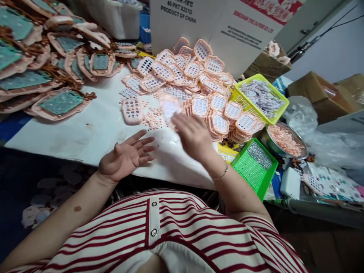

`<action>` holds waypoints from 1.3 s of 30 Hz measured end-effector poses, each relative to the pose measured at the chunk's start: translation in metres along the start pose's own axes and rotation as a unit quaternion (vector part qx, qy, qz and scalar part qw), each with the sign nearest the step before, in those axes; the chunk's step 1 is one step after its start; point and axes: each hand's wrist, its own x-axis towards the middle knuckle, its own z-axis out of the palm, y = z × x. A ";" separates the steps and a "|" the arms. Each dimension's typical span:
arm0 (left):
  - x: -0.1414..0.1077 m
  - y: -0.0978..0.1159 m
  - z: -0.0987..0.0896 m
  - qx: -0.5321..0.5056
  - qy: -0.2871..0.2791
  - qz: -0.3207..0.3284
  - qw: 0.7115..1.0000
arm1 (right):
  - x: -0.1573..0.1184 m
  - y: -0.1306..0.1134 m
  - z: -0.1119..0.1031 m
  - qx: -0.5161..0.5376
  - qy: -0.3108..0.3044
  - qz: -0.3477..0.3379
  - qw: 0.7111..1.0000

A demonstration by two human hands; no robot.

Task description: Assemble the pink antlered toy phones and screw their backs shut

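Note:
My left hand (126,157) hovers palm up over the front of the white table, fingers spread, with nothing in it. My right hand (195,136) is to its right, smeared by motion, its fingertips on a pink plastic panel (170,107) that is blurred too. Between the hands and the stacks, a pink plastic casing (132,110) with rows of dark-marked openings lies on the table. Small pink plastic pieces (153,118) are scattered beside it. Many pink panels with grids of holes (200,105) are heaped and stacked to the right and behind.
Pink-framed parts with teal centres (61,102) pile up at left. On the right are a yellow basket (237,99) of small pale pieces, a green basket (246,170) with metallic bits, and a metal bowl (305,151) of pink pieces. A large carton (204,26) stands behind.

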 end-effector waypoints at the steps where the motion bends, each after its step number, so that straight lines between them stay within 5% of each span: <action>1: 0.000 0.000 0.001 0.003 0.004 0.002 1.000 | 0.002 0.018 -0.014 -0.026 -0.004 0.051 0.998; 6: 0.002 -0.001 0.003 0.004 0.022 0.006 1.000 | 0.003 0.105 -0.054 -0.167 -0.083 0.224 0.957; 13: 0.001 -0.001 0.004 -0.017 0.019 0.003 1.000 | 0.011 0.140 -0.057 -0.210 -0.247 0.182 0.928; 19: 0.006 -0.001 0.005 -0.049 -0.019 -0.011 0.999 | 0.086 0.115 -0.044 -0.138 -0.188 0.130 0.964; 22: 0.008 -0.003 0.006 -0.055 -0.030 -0.009 0.998 | 0.136 0.071 0.001 -0.031 -0.221 0.106 0.969; 26: 0.005 0.000 0.003 -0.058 -0.001 0.035 0.998 | 0.175 0.008 0.073 0.037 -0.270 0.161 0.949; 29: 0.004 0.009 -0.003 -0.054 0.030 0.071 0.996 | 0.184 -0.014 0.105 0.064 -0.288 0.184 0.938; 31: 0.004 0.015 -0.006 -0.075 0.047 0.082 0.993 | 0.185 -0.015 0.114 0.145 -0.247 0.226 0.931; 39: 0.012 0.019 -0.006 -0.098 0.070 0.070 0.990 | 0.148 0.013 0.100 0.415 -0.066 0.337 0.843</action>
